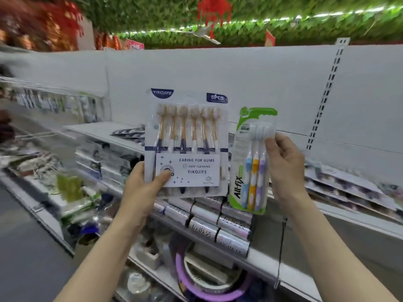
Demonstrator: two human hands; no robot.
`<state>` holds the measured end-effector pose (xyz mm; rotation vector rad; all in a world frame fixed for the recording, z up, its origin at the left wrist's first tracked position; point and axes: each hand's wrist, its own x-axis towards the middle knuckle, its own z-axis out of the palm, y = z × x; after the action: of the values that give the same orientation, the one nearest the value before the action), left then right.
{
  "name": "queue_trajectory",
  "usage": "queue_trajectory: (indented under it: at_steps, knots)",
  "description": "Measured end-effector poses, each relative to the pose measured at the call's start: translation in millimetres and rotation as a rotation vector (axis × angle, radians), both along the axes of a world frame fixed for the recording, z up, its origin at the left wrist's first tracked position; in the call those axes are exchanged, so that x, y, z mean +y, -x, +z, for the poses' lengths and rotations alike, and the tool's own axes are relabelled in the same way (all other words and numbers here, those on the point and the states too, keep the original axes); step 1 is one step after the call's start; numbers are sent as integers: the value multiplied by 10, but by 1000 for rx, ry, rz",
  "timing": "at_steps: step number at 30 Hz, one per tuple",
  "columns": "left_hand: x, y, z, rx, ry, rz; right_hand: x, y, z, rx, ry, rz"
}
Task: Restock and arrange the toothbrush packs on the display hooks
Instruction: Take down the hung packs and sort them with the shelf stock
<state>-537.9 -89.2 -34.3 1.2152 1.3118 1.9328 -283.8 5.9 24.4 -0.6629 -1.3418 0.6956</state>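
My left hand (pixel 144 186) grips the lower left corner of a wide YIKOJIFE six-piece toothbrush pack (pixel 187 140), thumb on its front label, holding it upright before the white back panel. Beside it, my right hand (pixel 285 168) pinches the right edge of a narrow green All-fix pack (pixel 250 164) with three blue, yellow and purple brushes. The two packs hang side by side in the air, nearly touching. No display hook shows near them.
A white shelf back panel (pixel 239 79) with a slotted upright (pixel 327 92) stands behind. Silver boxed goods (pixel 218 223) line the shelf below the packs. Blurred wire rails and hanging goods (pixel 43 99) fill the left; a purple-rimmed basin (pixel 209 295) sits lower down.
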Motion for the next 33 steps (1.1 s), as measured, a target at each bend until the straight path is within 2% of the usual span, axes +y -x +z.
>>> queue_trajectory:
  at_steps: [8, 10, 17, 24, 33]
  knots:
    - [-766, 2311, -437, 11, 83, 162, -324, 2633, -600, -27, 119, 165]
    - [-821, 2519, -479, 23, 91, 187, -352, 2868, -643, -13, 132, 180]
    - [-1032, 4043, -838, -60, 100, 293, -206, 4572, -970, -65, 263, 343]
    - [-656, 5756, -1167, -84, 111, 376, 359, 6441, -1190, -54, 294, 436]
    - [258, 8224, -828, -100, 130, 356, 1361, 8913, -926, -11, 321, 430]
